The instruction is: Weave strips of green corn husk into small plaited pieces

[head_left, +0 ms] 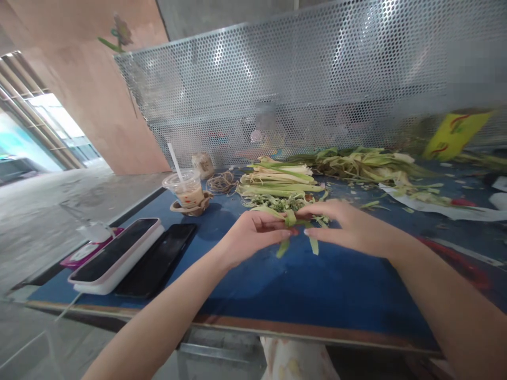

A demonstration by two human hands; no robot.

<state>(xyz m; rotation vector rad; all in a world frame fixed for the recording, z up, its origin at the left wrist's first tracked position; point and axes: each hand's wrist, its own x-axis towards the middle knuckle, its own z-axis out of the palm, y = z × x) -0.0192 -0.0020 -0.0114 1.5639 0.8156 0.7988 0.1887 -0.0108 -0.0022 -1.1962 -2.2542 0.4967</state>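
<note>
A green corn husk strip [290, 217], looped with its ends hanging down, is between my two hands above the blue table. My left hand [259, 232] pinches it from the left, thumb below and fingers curled behind. From the right, my right hand [336, 224] closes its fingertips on the same strip, its thumb near the hanging end. The fingertips of both hands partly hide the loop. Just beyond them lies a heap of small knotted husk pieces [273, 202]. Behind it is a stack of long flat husks [281, 179].
Left stand an iced drink cup [188, 190] in a cardboard holder, a twine tangle [222, 182], a black phone [158, 261] and a phone on a white case [119, 253]. Right are loose husks [364, 163], white paper [435, 208] and a yellow packet [455, 134]. A perforated metal screen [277, 79] rises behind.
</note>
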